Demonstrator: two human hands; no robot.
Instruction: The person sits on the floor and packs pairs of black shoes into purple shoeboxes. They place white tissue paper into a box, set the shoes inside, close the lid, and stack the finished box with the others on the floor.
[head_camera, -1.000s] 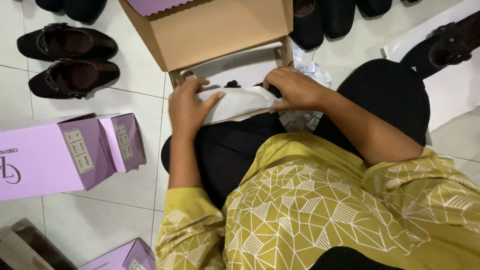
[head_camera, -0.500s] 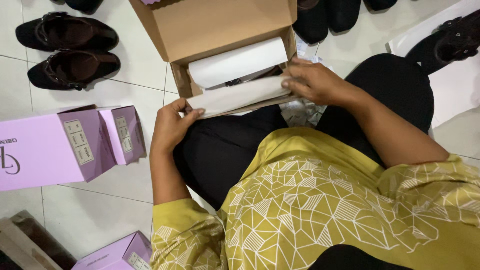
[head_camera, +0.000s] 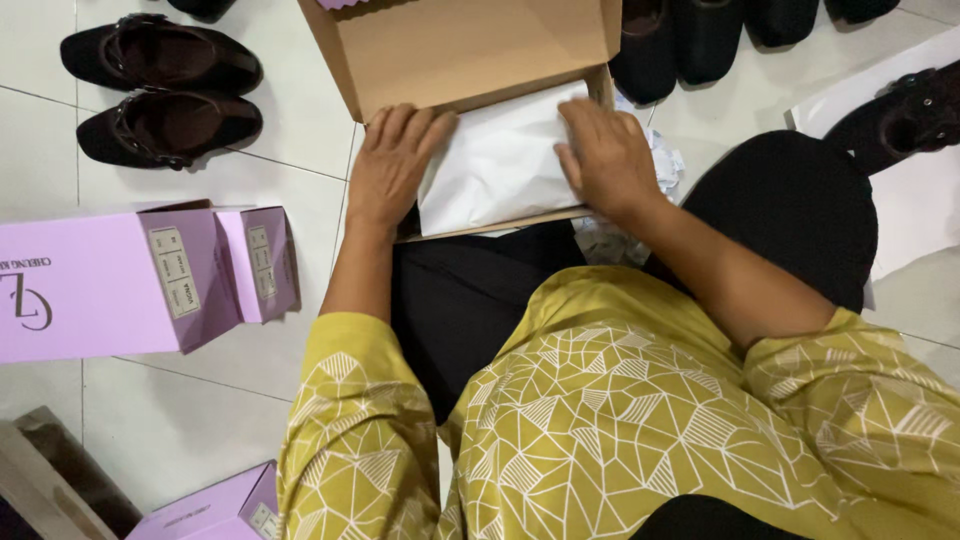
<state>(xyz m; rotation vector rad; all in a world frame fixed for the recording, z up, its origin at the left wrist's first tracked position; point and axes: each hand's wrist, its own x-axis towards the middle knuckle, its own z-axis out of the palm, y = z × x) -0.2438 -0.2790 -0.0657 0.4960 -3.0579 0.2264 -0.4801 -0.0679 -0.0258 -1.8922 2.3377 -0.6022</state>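
Note:
An open cardboard shoe box (head_camera: 470, 50) rests on my lap, its lid standing up behind it. White wrapping paper (head_camera: 500, 165) covers what lies inside the box. My left hand (head_camera: 390, 165) lies flat on the paper's left edge, fingers spread. On the paper's right side my right hand (head_camera: 605, 160) presses down, palm flat. Neither hand grips anything. The box's contents are hidden under the paper.
A pair of black shoes (head_camera: 165, 90) sits on the white tile floor at upper left. Lilac shoe boxes (head_camera: 130, 280) stand at left, another lilac box (head_camera: 215, 505) below. More black shoes (head_camera: 700, 40) line the top right. A black shoe (head_camera: 900, 115) lies on white paper at right.
The white paper was being folded over the box. Both hands have moved onto it and now press it flat inside the box.

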